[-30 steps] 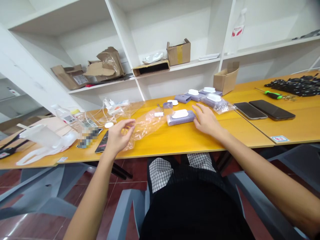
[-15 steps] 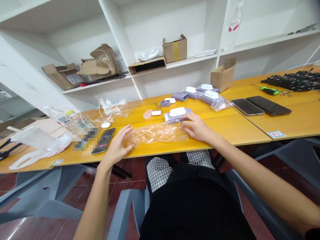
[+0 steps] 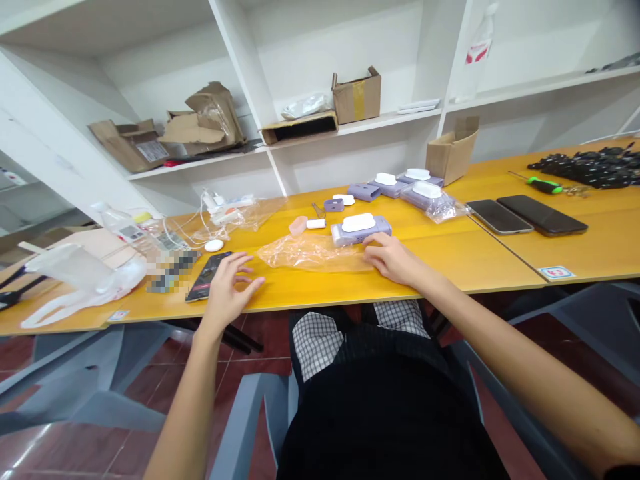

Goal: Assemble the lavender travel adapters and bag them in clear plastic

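Left hand [image 3: 229, 288] off the bag [image 3: 310, 255]

It has eased toward the phone [image 3: 201, 283], fingers loose, your hands apart; so the bag, on the desk [image 3: 465, 261] before the pack [image 3: 382, 227], meets only your right hand [image 3: 393, 259], grip unclear

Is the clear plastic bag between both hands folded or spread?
Spread, though wrinkled: the bag lies lengthwise along the table, one end at the right hand.

black top [image 3: 390, 413] | dark trousers [image 3: 361, 343] | black-and-white checked leg panels [image 3: 317, 341] | bare forearms [image 3: 500, 323]
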`<state>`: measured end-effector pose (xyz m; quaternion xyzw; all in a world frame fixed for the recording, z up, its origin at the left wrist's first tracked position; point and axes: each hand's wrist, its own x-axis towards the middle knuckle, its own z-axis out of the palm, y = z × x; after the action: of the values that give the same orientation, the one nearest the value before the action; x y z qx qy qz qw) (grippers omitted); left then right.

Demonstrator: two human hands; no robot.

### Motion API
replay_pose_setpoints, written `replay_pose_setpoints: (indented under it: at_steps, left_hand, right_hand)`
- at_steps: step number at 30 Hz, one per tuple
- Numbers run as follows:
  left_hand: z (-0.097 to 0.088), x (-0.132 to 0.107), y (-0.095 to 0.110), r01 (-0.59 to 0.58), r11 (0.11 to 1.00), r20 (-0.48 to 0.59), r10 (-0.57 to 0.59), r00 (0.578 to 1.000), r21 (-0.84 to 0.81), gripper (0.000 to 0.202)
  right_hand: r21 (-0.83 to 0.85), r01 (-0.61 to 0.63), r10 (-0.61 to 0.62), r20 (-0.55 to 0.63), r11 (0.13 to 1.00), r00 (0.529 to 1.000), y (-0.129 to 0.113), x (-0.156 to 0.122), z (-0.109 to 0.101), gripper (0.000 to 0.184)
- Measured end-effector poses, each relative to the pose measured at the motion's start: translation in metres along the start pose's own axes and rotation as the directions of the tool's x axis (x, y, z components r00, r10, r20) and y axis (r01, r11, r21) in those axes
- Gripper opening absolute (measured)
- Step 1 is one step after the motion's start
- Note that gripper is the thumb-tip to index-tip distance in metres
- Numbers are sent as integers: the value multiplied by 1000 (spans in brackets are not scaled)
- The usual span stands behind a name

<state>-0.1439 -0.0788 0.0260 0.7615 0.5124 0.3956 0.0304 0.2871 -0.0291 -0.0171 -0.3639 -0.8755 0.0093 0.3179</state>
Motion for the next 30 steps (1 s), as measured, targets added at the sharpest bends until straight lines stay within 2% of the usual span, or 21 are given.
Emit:
replay_pose_setpoints:
  at_steps: [3, 7, 9, 14, 16, 19, 21, 22, 24, 25, 27, 30]
  left_hand:
    - [9, 12, -7, 49, 999, -105, -49, 993, 0, 60]
    - [17, 25, -17, 111, 994, -41, -110, 993, 5, 46]
    - [20, 26, -21, 139, 990, -51, -138, 989, 16, 37]
    - [15, 15, -27, 109, 993, -187, -101, 977, 34, 28]
    - [7, 10, -29, 89, 996, -163, -83, 983, 29, 28]
    - [-10, 7, -26, 39, 999, -4, -39, 999, 23, 31]
    - [-22, 11, -15, -6, 999, 45, 4, 999, 48, 36]
    - [-27, 14, -7, -35, 997, 25, 34, 999, 69, 41]
    - [-34, 24, 17, -121, 987, -10, 123, 992, 110, 42]
    - [-34, 30, 31, -172, 977, 6, 173, 985, 127, 41]
    - [-27, 43, 58, -267, 956, 127, 251, 960, 123, 44]
    - [-4, 61, 86, -361, 928, 409, 294, 864, 94, 66]
  right_hand:
    - [9, 25, -26, 10, 1000, 1000, -2, 2, -1, 22]
    - [17, 53, -54, 46, 998, 997, -5, 5, -3, 23]
    - [13, 44, -45, 55, 999, 997, -5, 5, -5, 22]
    - [-27, -59, 60, 51, 998, 997, -2, 2, -8, 20]
    - [-28, -100, 101, 32, 995, 994, 0, 2, -8, 18]
    - [11, -69, 68, 57, 998, 996, -2, 2, -10, 20]
    - [34, -36, 34, 66, 999, 997, -5, 1, -13, 29]
    - [37, -34, 31, 61, 999, 998, -6, 1, -16, 36]
    - [22, -52, 51, 44, 998, 998, -6, 1, -25, 49]
    - [6, -66, 66, 40, 998, 997, -4, 3, -30, 53]
    - [-40, -93, 94, 37, 995, 995, 4, 9, -40, 53]
    - [-126, -146, 154, 52, 981, 987, 28, 25, -47, 50]
